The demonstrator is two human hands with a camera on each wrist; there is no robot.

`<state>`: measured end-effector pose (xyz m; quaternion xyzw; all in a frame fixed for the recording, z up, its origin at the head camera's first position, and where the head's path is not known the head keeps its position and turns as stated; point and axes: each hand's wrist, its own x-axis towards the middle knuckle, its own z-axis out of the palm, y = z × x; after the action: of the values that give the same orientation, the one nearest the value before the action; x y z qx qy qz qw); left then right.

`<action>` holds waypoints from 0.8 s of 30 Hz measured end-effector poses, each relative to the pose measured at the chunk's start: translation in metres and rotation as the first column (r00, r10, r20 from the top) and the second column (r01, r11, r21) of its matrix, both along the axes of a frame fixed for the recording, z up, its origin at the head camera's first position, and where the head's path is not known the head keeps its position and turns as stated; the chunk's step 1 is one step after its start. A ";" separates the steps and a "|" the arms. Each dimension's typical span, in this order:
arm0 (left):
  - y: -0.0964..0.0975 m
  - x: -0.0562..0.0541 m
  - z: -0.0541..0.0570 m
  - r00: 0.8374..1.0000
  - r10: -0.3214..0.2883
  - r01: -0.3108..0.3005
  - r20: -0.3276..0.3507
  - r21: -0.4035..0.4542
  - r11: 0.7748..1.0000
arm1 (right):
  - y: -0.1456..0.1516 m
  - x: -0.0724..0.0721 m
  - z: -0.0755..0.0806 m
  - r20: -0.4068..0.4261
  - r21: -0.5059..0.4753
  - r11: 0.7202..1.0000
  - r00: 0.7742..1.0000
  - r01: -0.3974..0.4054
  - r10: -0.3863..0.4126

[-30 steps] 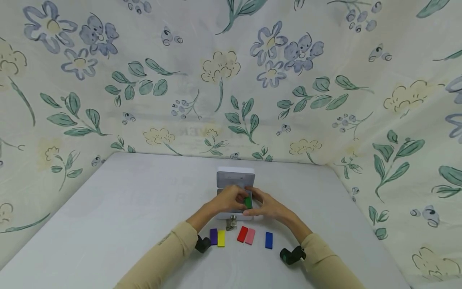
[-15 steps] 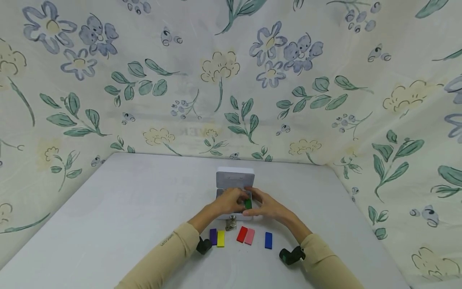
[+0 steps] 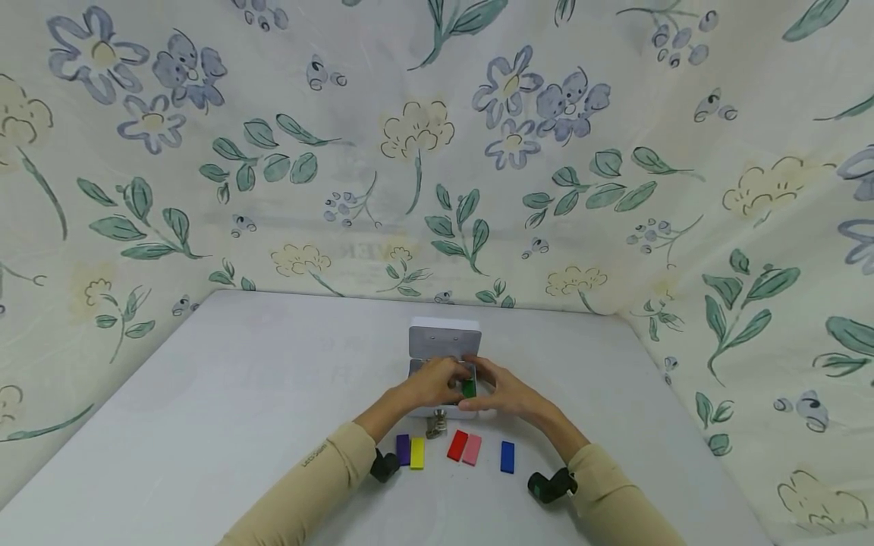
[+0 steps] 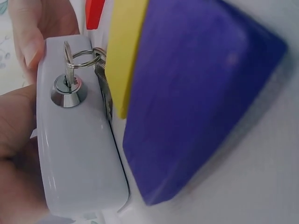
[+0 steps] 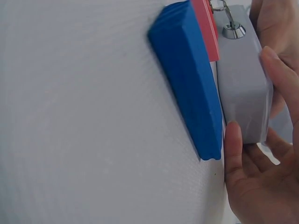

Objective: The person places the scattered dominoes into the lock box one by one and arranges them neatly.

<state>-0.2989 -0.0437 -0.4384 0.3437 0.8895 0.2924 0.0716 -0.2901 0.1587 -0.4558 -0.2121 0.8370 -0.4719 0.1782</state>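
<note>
A small pale metal cash box (image 3: 419,412) stands with its lid (image 3: 444,343) raised. My left hand (image 3: 430,383) reaches into it from the left, fingers curled at a green block (image 3: 468,389) by the right inner wall. Part of that block is hidden behind the fingers. At the box's right end, my right hand (image 3: 508,392) holds the side, thumb at the front edge and fingers toward the back. In the left wrist view a key (image 4: 69,65) sits in the front lock (image 4: 68,96), and more keys (image 3: 435,426) hang from its ring.
Between the box and me lie a purple block (image 3: 403,450), a yellow block (image 3: 417,453), a red block (image 3: 457,446), a pink block (image 3: 472,450) and a blue block (image 3: 507,457). Floral cloth (image 3: 341,227) surrounds the white table (image 3: 287,356).
My left hand has shifted slightly to the right and deeper into the box, and the green block shows lower. The right hand and the loose blocks have stayed put.
</note>
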 end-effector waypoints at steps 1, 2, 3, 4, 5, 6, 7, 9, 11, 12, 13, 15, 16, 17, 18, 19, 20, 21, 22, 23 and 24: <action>0.000 0.000 0.000 1.000 -0.004 0.004 -0.002 0.002 1.000 | 0.000 0.000 0.000 -0.002 0.001 1.000 1.000 -0.001 0.001; -0.001 0.000 0.001 1.000 -0.008 0.008 -0.008 0.004 1.000 | 0.000 0.000 -0.001 -0.006 0.001 1.000 1.000 -0.001 0.001; -0.001 0.000 0.001 1.000 -0.013 0.013 -0.016 0.008 1.000 | 0.000 -0.001 -0.001 -0.009 0.002 1.000 1.000 -0.002 0.002; -0.002 0.000 0.000 0.999 -0.019 0.019 -0.027 0.011 1.000 | 0.001 -0.001 -0.001 -0.010 0.002 1.000 1.000 -0.002 0.002; -0.003 0.000 0.000 0.999 -0.024 0.025 -0.036 0.017 1.000 | 0.001 -0.001 -0.002 -0.010 0.002 1.000 1.000 -0.004 0.004; -0.005 0.000 0.000 0.998 -0.031 0.032 -0.046 0.025 0.999 | 0.001 -0.001 -0.002 -0.009 0.004 1.000 1.000 -0.006 0.006; -0.006 0.000 0.001 0.998 -0.035 0.037 -0.054 0.037 0.999 | 0.001 -0.001 -0.002 -0.009 0.004 1.000 1.000 -0.007 0.007; -0.010 0.002 0.002 0.998 -0.038 0.041 -0.055 0.054 0.998 | 0.001 -0.001 -0.002 -0.012 0.005 1.000 1.000 -0.010 0.010; -0.015 0.004 0.004 0.998 -0.045 0.048 -0.044 0.078 0.996 | 0.001 -0.001 -0.002 -0.011 0.003 1.000 1.000 -0.010 0.010; -0.018 0.006 0.006 0.998 -0.046 0.049 -0.039 0.086 0.995 | 0.001 -0.001 -0.002 -0.009 0.002 1.000 1.000 -0.008 0.008; -0.020 0.007 0.007 0.998 -0.048 0.051 -0.036 0.094 0.994 | 0.001 -0.001 -0.002 -0.006 0.000 1.000 1.000 -0.005 0.005; -0.025 0.010 0.009 0.998 -0.053 0.056 -0.036 0.107 0.993 | 0.001 -0.001 -0.001 -0.001 0.000 1.000 1.000 0.004 -0.004; -0.027 0.011 0.009 0.998 -0.054 0.058 -0.042 0.111 0.992 | 0.001 -0.001 -0.001 0.001 -0.001 1.000 1.000 0.006 -0.006; -0.030 0.012 0.010 0.998 -0.054 0.059 -0.045 0.112 0.992 | 0.001 -0.001 0.000 0.002 -0.001 1.000 1.000 0.009 -0.009; -0.032 0.013 0.010 0.997 -0.057 0.063 -0.052 0.116 0.991 | 0.001 -0.001 0.000 0.005 0.002 1.000 1.000 0.011 -0.011; -0.034 0.014 0.010 0.997 -0.062 0.068 -0.053 0.124 0.990 | 0.001 -0.001 0.000 0.007 0.004 1.000 1.000 0.013 -0.013; -0.035 0.015 0.011 0.996 -0.066 0.073 -0.052 0.130 0.989 | 0.001 0.000 0.000 0.010 0.005 1.000 1.000 0.014 -0.015; -0.037 0.017 0.011 0.996 -0.072 0.078 -0.052 0.136 0.988 | 0.001 0.000 0.000 0.014 0.007 1.000 1.000 0.014 -0.015; -0.038 0.018 0.011 0.996 -0.075 0.082 -0.050 0.138 0.987 | 0.001 0.000 0.000 0.016 0.007 1.000 1.000 0.017 -0.017; -0.040 0.019 0.011 0.996 -0.077 0.083 -0.043 0.140 0.987 | 0.000 0.000 0.000 0.019 0.010 1.000 1.000 0.021 -0.021; -0.041 0.020 0.011 0.996 -0.077 0.081 -0.033 0.144 0.986 | 0.000 0.001 -0.001 0.019 0.013 1.000 1.000 0.025 -0.025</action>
<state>-0.2785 -0.0844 -0.4271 0.3870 0.8524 0.3488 0.0457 -0.2892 0.1590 -0.4565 -0.1960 0.8408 -0.4708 0.1815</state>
